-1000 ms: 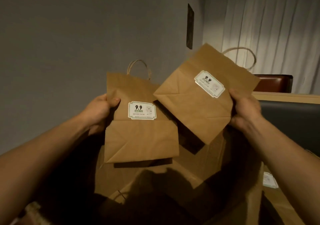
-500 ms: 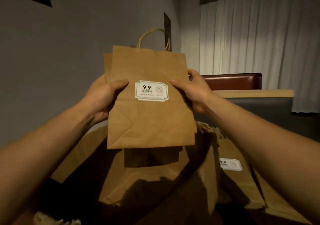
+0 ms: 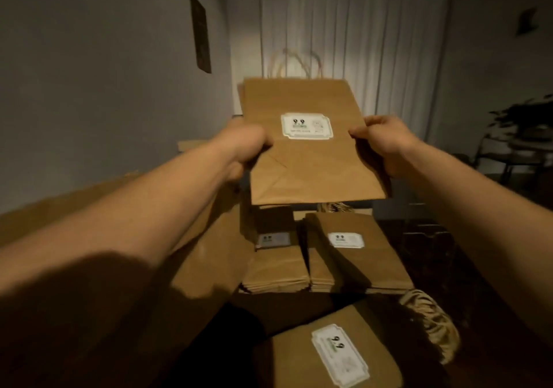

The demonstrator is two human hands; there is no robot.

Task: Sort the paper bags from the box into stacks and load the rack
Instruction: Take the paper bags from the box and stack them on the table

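I hold flat brown paper bags (image 3: 311,172) with a white "9.9" label, one behind the other, handles up. My left hand (image 3: 242,151) grips their left edge and my right hand (image 3: 386,142) grips their right edge. Below them lie two side-by-side stacks of the same bags, a left stack (image 3: 275,268) and a right stack (image 3: 359,262). Another bag stack (image 3: 335,354) lies nearest me, with a bundle of twine handles (image 3: 431,322) beside it. The cardboard box's flap (image 3: 209,256) rises at the left.
A grey wall is at the left with a dark frame (image 3: 200,31) on it. White curtains (image 3: 353,43) hang behind. A plant (image 3: 529,115) and a small metal table (image 3: 514,154) stand at the far right in dim light.
The two bags, held apart a second ago, have been brought together into one pile in both hands. My view has swung right, from over the box to over the bag stacks.
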